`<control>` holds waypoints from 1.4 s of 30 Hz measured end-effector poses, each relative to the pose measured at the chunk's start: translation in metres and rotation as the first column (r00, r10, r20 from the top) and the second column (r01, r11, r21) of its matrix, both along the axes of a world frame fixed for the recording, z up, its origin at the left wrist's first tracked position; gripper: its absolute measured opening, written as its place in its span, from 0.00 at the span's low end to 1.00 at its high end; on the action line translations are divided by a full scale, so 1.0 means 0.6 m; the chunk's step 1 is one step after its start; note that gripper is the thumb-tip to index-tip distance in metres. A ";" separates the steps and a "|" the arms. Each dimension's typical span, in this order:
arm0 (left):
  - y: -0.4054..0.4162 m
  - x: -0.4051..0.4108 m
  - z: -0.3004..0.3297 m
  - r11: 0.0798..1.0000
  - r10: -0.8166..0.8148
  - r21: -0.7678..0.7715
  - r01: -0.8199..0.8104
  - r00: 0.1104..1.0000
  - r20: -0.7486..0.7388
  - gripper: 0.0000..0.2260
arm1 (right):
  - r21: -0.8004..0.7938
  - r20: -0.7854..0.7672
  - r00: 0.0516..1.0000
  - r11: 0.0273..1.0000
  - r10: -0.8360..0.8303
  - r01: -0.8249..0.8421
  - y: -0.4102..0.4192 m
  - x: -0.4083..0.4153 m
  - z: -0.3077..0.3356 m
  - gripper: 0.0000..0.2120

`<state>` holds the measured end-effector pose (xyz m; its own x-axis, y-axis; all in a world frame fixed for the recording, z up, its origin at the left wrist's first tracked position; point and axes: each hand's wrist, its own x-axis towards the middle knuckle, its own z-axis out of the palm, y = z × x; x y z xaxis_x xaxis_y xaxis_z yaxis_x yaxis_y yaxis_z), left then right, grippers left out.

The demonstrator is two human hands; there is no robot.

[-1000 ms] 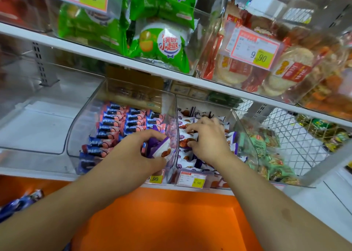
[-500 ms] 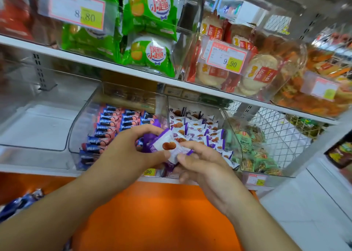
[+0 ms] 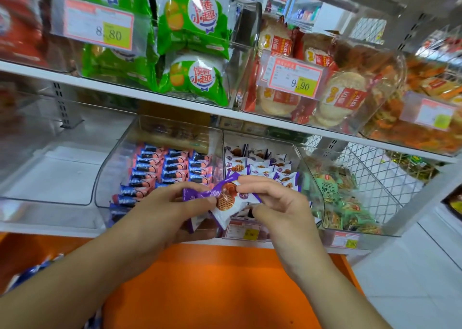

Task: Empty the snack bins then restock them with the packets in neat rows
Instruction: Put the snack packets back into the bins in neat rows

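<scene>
I saw both hands, left (image 3: 160, 211) and right (image 3: 277, 208), pinching waffle packets (image 3: 225, 201) (purple-white) before the bin (image 3: 260, 138).

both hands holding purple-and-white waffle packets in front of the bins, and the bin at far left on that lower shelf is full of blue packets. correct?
Not quite. The far-left bin on the lower shelf shows no packets; the blue packets lie in rows in the next bin to its right. The head view shows this. The rest holds: the left hand and right hand hold purple-and-white waffle packets in front of the bins.
</scene>
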<state>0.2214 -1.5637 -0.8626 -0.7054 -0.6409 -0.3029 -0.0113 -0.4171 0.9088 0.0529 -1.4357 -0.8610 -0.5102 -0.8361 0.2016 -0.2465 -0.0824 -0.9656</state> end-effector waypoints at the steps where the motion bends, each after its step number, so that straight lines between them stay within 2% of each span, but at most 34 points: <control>1: -0.003 0.002 -0.004 0.999 -0.006 -0.036 0.006 1.000 -0.003 0.11 | -0.001 0.032 0.999 1.000 0.012 -0.012 0.000 -0.001 0.001 0.22; 4: -0.006 -0.001 -0.010 0.996 0.055 -0.076 -0.055 0.998 -0.002 0.08 | 0.006 0.169 0.986 1.000 -0.010 0.009 -0.007 0.000 -0.002 0.17; 5: -0.005 -0.002 -0.012 0.992 0.084 -0.089 -0.085 0.996 -0.013 0.07 | 0.017 0.243 0.969 0.999 -0.044 0.041 -0.010 -0.002 -0.008 0.18; 7: 0.000 -0.006 -0.014 0.983 0.154 -0.097 -0.157 0.987 -0.039 0.06 | 0.043 0.435 0.897 0.997 -0.075 0.062 -0.018 0.001 -0.020 0.23; 9: 0.010 -0.012 -0.018 0.981 0.170 -0.089 -0.175 0.984 -0.055 0.05 | 0.021 0.615 0.789 1.000 -0.003 -0.012 -0.022 0.012 -0.029 0.23; 11: 0.016 -0.016 -0.020 0.983 0.154 -0.085 -0.160 0.985 -0.072 0.05 | 0.000 0.680 0.732 0.999 0.029 -0.040 -0.023 0.021 -0.033 0.25; 12: 0.016 -0.018 -0.020 0.982 0.146 -0.107 -0.152 0.987 -0.062 0.05 | 0.002 0.671 0.742 1.000 0.011 -0.017 -0.023 0.021 -0.032 0.22; 14: 0.008 -0.017 -0.026 0.946 0.122 -0.308 -0.104 0.992 0.040 0.06 | 0.055 0.568 0.819 0.997 -0.082 0.062 -0.026 0.009 -0.027 0.15; 15: 0.002 -0.016 -0.029 0.910 0.114 -0.411 -0.062 0.988 0.104 0.08 | 0.088 0.502 0.856 0.992 -0.121 0.089 -0.028 -0.001 -0.022 0.16; 17: -0.012 -0.013 -0.037 0.844 0.111 -0.537 0.006 0.976 0.186 0.13 | 0.171 0.365 0.906 0.972 -0.213 0.160 -0.033 -0.032 -0.011 0.25; 18: -0.018 -0.012 -0.041 0.815 0.113 -0.578 0.036 0.969 0.219 0.14 | 0.217 0.255 0.929 0.952 -0.268 0.215 -0.037 -0.046 -0.004 0.25; 20: -0.027 -0.011 -0.047 0.762 0.109 -0.641 0.089 0.959 0.262 0.15 | 0.271 -0.037 0.947 0.909 -0.318 0.316 -0.044 -0.069 0.011 0.20; 23: -0.037 -0.011 -0.052 0.698 0.118 -0.706 0.122 0.952 0.281 0.16 | 0.259 -0.388 0.889 0.897 -0.244 0.359 -0.063 -0.094 0.006 0.14; 27: -0.039 -0.014 -0.054 0.679 0.120 -0.725 0.117 0.956 0.267 0.19 | 0.326 -0.662 0.749 0.894 -0.015 0.307 -0.096 -0.115 -0.041 0.13; 30: -0.036 -0.013 -0.054 0.699 0.111 -0.707 0.108 0.960 0.256 0.21 | 0.324 -0.757 0.650 0.900 0.063 0.291 -0.116 -0.120 -0.077 0.15; 33: -0.036 -0.007 -0.055 0.697 0.098 -0.711 0.094 0.970 0.223 0.24 | 0.248 -0.814 0.581 0.909 0.008 0.334 -0.123 -0.116 -0.103 0.16; 37: -0.035 -0.001 -0.048 0.680 0.076 -0.726 0.101 0.975 0.207 0.26 | 0.177 -0.878 0.477 0.896 -0.044 0.408 -0.121 -0.116 -0.115 0.09; 40: -0.034 0.002 -0.045 0.683 0.085 -0.723 0.104 0.972 0.220 0.27 | 0.204 -0.893 0.449 0.879 -0.013 0.432 -0.115 -0.123 -0.112 0.08; 42: -0.035 0.003 -0.045 0.677 0.091 -0.728 0.110 0.969 0.231 0.27 | 0.248 -0.881 0.472 0.864 0.014 0.438 -0.111 -0.118 -0.100 0.10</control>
